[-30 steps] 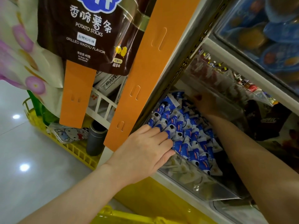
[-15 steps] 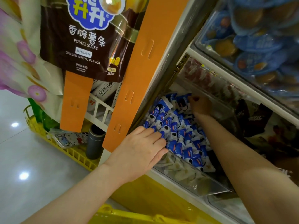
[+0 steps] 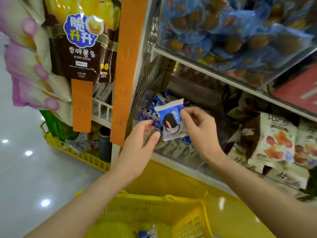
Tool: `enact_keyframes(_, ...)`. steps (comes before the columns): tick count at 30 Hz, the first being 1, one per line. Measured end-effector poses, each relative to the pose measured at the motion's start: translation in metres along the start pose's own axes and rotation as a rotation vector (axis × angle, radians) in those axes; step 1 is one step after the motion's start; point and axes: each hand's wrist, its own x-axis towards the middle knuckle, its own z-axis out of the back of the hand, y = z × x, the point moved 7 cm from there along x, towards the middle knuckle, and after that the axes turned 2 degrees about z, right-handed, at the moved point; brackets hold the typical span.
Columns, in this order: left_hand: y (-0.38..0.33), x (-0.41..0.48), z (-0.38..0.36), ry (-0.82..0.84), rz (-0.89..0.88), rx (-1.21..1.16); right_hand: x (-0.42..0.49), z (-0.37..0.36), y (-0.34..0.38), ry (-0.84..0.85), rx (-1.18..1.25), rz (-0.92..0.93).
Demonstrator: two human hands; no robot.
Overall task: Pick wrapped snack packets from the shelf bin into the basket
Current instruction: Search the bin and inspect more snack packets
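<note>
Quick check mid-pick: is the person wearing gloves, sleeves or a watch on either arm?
No. The left hand and right hand are bare, no gloves. The left forearm and right forearm show no sleeve, watch or bracelet; no rings visible.

A blue-and-white snack packet (image 3: 172, 121) stands upright just above the packet-filled shelf bin (image 3: 173, 152), yellow basket (image 3: 188, 224) below.

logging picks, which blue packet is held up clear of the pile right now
The blue-and-white packet pinched at its right edge by the right hand, held upright over the bin; the other blue packets lie piled inside it.
</note>
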Motion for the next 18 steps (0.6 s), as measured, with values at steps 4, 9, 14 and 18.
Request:
enact_keyframes(4, 0.005, -0.026, -0.012, 0.013, 0.151, -0.325, -0.061, -0.016, -0.011, 0.203, 0.126, -0.122)
enact_keyframes(9, 0.028, -0.056, -0.023, 0.012, 0.265, -0.239, -0.107, -0.032, -0.031, 0.305, 0.3, -0.333)
enact_keyframes(14, 0.035, -0.069, -0.031, 0.058, 0.244, -0.122, -0.124, -0.033, -0.04, 0.276, 0.295, -0.354)
enact_keyframes(18, 0.037, -0.075, -0.032, 0.04, 0.247, -0.129, -0.13, -0.032, -0.041, 0.317, 0.223, -0.297)
